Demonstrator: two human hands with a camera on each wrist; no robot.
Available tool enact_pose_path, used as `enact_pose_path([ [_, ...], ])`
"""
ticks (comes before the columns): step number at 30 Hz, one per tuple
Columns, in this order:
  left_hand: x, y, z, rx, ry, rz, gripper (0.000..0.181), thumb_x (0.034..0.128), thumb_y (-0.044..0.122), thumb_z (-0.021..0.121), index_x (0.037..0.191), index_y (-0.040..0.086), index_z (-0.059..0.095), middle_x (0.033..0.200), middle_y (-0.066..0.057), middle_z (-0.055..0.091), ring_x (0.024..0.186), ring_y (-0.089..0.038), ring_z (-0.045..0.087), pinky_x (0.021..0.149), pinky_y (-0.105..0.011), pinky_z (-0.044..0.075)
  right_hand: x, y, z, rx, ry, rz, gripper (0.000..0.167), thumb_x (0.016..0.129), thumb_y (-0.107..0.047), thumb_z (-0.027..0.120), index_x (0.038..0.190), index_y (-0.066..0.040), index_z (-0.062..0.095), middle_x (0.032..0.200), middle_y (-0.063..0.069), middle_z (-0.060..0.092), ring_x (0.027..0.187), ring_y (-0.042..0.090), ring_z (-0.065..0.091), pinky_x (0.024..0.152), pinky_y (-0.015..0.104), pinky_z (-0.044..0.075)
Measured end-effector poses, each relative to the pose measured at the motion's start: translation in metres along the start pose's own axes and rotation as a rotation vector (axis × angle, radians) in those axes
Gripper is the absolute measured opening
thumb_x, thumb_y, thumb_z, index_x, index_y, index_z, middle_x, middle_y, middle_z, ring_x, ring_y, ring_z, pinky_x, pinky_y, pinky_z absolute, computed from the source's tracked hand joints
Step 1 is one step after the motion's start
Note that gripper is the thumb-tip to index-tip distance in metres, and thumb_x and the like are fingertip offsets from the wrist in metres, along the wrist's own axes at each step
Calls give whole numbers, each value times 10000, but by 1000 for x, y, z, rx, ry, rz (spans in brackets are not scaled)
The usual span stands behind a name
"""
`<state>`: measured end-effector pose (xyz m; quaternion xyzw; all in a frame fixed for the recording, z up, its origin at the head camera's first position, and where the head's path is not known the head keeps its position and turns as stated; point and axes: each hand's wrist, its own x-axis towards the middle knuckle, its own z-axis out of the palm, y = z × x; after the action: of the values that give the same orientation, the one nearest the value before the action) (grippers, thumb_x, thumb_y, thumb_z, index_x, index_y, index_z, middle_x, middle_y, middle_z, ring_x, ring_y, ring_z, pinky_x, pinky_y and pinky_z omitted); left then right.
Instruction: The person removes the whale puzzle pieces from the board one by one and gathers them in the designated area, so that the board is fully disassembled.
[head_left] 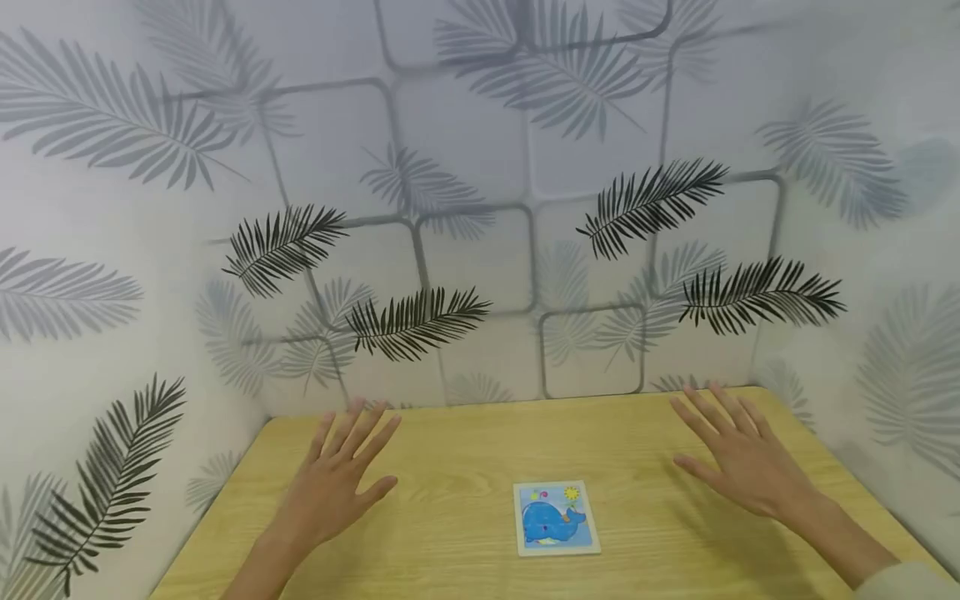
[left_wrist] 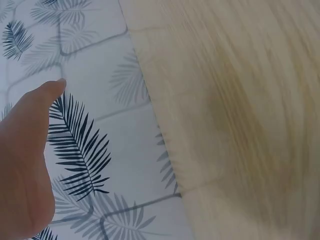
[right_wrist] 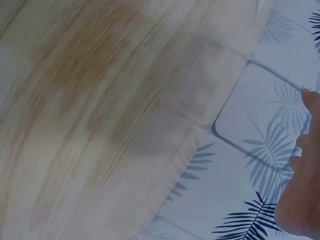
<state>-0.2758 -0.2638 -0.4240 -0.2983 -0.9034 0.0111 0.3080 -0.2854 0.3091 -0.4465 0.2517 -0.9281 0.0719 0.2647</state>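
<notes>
A square picture tile (head_left: pixel 557 518) with a white border, showing a blue whale and a yellow sun, lies on the wooden table (head_left: pixel 450 467), near the middle. To its left the left hand (head_left: pixel 330 492) is held over the table with fingers spread, holding nothing. The right hand (head_left: pixel 750 458) is likewise spread, to the right of the tile, and a shadow falls on the wood below it. Neither hand touches the tile. The left wrist view shows part of the left hand (left_wrist: pixel 25 160); the right wrist view shows part of the right hand (right_wrist: pixel 302 185). The tile is outside both wrist views.
Behind the table and along both sides stands a pale wall covering (head_left: pixel 480 167) with dark and grey feather-like leaves and rounded rectangle outlines. The table's back edge runs just behind the fingertips. A light sleeve (head_left: pixel 903 582) shows at the lower right.
</notes>
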Motion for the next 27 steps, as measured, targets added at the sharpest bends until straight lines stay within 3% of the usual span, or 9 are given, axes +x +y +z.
enact_pose_path([
  [3, 5, 9, 3, -91, -50, -47, 755, 1030, 569, 548, 1646, 193, 327, 1744, -19, 175, 1603, -319, 130, 1287, -503, -58, 4, -4, -3, 146, -65, 67, 822, 1017, -419, 646, 1679, -212, 205, 1712, 138, 243, 1577, 441, 112, 1188, 740, 84],
  [6, 12, 19, 6, -179, -83, -81, 765, 1007, 481, 643, 1647, 209, 326, 1742, -7, 180, 1603, -315, 132, 1282, -542, -36, 10, -11, -5, 311, -113, 114, 786, 1028, -371, 645, 1673, -198, 230, 1690, 190, 274, 1517, 530, 189, 1056, 837, 166],
  [11, 25, 34, 4, -339, -88, -120, 718, 1019, 378, 666, 1641, 224, 342, 1719, -24, 254, 1585, -337, 199, 1246, -631, 105, 23, -26, -4, 514, -144, 97, 700, 1028, -287, 659, 1634, -140, 341, 1636, 234, 359, 1460, 563, 270, 1002, 839, 219],
  [15, 34, 46, -2, -496, -104, -115, 621, 1037, 314, 655, 1597, 162, 433, 1673, -90, 354, 1535, -395, 307, 1183, -687, 254, 30, -37, 2, 678, -202, 85, 657, 1047, -256, 638, 1619, -97, 357, 1644, 235, 340, 1475, 560, 240, 1053, 841, 159],
  [18, 41, 56, -4, -603, -201, -107, 546, 1063, 328, 611, 1556, 125, 492, 1639, -120, 404, 1500, -408, 368, 1147, -713, 308, 34, -42, 6, 740, -238, 93, 644, 1048, -270, 640, 1606, -85, 377, 1640, 228, 346, 1476, 546, 257, 1089, 818, 204],
  [22, 46, 76, -2, -723, -410, -122, 520, 1090, 423, 526, 1533, 150, 524, 1608, -84, 454, 1481, -360, 413, 1158, -650, 351, 37, -45, 10, 780, -301, 137, 609, 1042, -316, 648, 1573, -100, 441, 1595, 205, 426, 1399, 490, 433, 1059, 704, 410],
  [25, 49, 93, 0, -767, -531, -117, 507, 1096, 453, 495, 1524, 185, 538, 1575, -26, 497, 1467, -315, 442, 1164, -577, 386, 41, -46, 14, 843, -345, 169, 550, 1039, -315, 655, 1529, -116, 507, 1537, 195, 498, 1302, 422, 556, 1008, 520, 532],
  [27, 51, 104, 2, -768, -580, -91, 486, 1099, 442, 493, 1515, 195, 550, 1554, 4, 521, 1457, -285, 458, 1172, -537, 394, 45, -47, 18, 880, -357, 170, 504, 1032, -294, 669, 1492, -128, 552, 1501, 194, 536, 1252, 375, 603, 945, 391, 572],
])
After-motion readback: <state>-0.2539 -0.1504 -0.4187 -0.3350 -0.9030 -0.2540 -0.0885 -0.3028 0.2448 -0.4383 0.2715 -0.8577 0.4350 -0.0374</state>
